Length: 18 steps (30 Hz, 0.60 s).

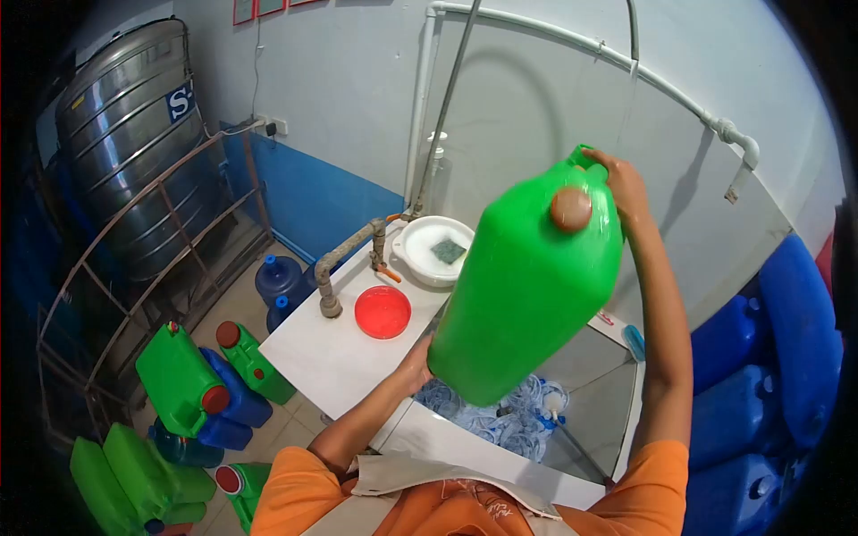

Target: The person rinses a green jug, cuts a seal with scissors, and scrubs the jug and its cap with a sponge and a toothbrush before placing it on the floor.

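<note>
A large wet green jerrycan [536,286] with a brown cap [571,209] is held tilted above a sink [597,402]. My right hand [618,183] grips its handle at the upper end. Near the lower end, my left hand [416,366] supports its left side, with the fingers partly hidden behind it. Beneath the jerrycan, a heap of bluish-white plastic pieces [514,429] lies in the sink. On the counter to the left are a white basin [407,241] with suds and a dark green scouring pad [449,251], and a red round dish [382,312].
Rusty pipes with an orange-handled valve [386,272] rise from the white counter [313,357]. Green and blue jerrycans [174,375] stand on the floor at left, near a metal railing and steel tank [134,143]. Blue containers [742,411] are stacked at right. Water runs from a hose [635,36] above.
</note>
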{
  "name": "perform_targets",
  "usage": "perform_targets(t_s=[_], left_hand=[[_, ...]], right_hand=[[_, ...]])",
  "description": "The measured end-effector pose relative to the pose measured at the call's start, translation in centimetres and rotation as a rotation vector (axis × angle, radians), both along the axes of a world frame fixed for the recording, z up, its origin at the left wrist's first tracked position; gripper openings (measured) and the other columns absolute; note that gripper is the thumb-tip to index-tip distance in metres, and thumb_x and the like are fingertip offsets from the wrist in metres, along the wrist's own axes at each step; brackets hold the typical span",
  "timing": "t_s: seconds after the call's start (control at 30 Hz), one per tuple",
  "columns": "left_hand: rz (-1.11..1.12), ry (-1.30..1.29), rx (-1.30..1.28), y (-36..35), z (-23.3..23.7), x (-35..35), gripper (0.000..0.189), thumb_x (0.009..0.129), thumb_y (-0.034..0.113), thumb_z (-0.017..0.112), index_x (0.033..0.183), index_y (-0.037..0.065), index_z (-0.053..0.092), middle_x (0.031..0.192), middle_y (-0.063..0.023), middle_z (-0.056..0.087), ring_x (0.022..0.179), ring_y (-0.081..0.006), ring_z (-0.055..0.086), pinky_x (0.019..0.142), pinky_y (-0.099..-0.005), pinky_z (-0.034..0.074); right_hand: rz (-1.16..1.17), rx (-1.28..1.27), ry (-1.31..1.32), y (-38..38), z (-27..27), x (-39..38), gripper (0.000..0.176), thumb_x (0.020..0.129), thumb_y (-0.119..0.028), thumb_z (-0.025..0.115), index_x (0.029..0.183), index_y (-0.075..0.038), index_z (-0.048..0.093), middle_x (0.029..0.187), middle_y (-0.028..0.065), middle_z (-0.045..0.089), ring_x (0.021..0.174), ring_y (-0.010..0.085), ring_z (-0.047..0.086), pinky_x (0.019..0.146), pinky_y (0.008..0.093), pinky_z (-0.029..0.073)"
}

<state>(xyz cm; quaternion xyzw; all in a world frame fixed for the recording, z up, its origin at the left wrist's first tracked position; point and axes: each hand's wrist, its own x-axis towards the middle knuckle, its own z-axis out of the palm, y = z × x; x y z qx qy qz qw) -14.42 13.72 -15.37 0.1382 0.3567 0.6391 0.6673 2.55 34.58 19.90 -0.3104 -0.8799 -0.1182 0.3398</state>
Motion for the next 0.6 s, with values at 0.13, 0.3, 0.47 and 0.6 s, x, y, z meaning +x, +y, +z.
perform_targets(t_s=[0.13, 0.3, 0.47, 0.6], left_hand=[[-0.015, -0.18, -0.064, -8.0, 3.8, -1.4, 0.056, 0.095, 0.046, 0.028, 0.129, 0.003, 0.04, 0.114, -0.0135, 0.057, 0.099, -0.0229, 0.059, 0.088, -0.0368, 0.046], [0.148, 0.212, 0.085, -12.1, 12.5, -7.6, 0.064, 0.093, 0.052, 0.029, 0.132, 0.003, 0.037, 0.123, -0.0129, 0.053, 0.108, -0.0251, 0.054, 0.091, -0.0366, 0.044], [0.319, 0.261, 0.133, -11.8, 8.2, -3.0, 0.063, 0.093, 0.051, 0.035, 0.132, 0.002, 0.036, 0.119, -0.0182, 0.054, 0.104, -0.0253, 0.057, 0.09, -0.0358, 0.045], [0.22, -0.006, 0.011, -14.8, 9.7, -4.6, 0.055, 0.094, 0.044, 0.038, 0.13, 0.002, 0.039, 0.113, -0.0194, 0.057, 0.1, -0.0239, 0.059, 0.09, -0.0369, 0.046]], right_hand=[[-0.233, -0.259, -0.177, 1.9, -0.5, -1.7, 0.041, 0.073, -0.038, 0.06, 0.096, -0.006, 0.066, 0.086, 0.0219, 0.064, 0.081, 0.0377, 0.062, 0.071, 0.0426, 0.048], [-0.204, -0.306, 0.139, 1.8, -1.2, 1.0, 0.041, 0.071, -0.035, 0.059, 0.09, 0.0, 0.064, 0.081, 0.025, 0.063, 0.079, 0.0409, 0.061, 0.069, 0.0446, 0.048], [-0.086, -0.243, 0.17, 3.7, -0.9, 0.6, 0.044, 0.069, -0.038, 0.061, 0.084, 0.003, 0.064, 0.079, 0.0254, 0.063, 0.077, 0.0403, 0.062, 0.067, 0.0446, 0.048], [-0.328, -0.326, -0.098, 2.1, -1.9, -1.0, 0.045, 0.069, -0.041, 0.062, 0.077, 0.003, 0.065, 0.079, 0.025, 0.063, 0.076, 0.0394, 0.062, 0.067, 0.0446, 0.048]])
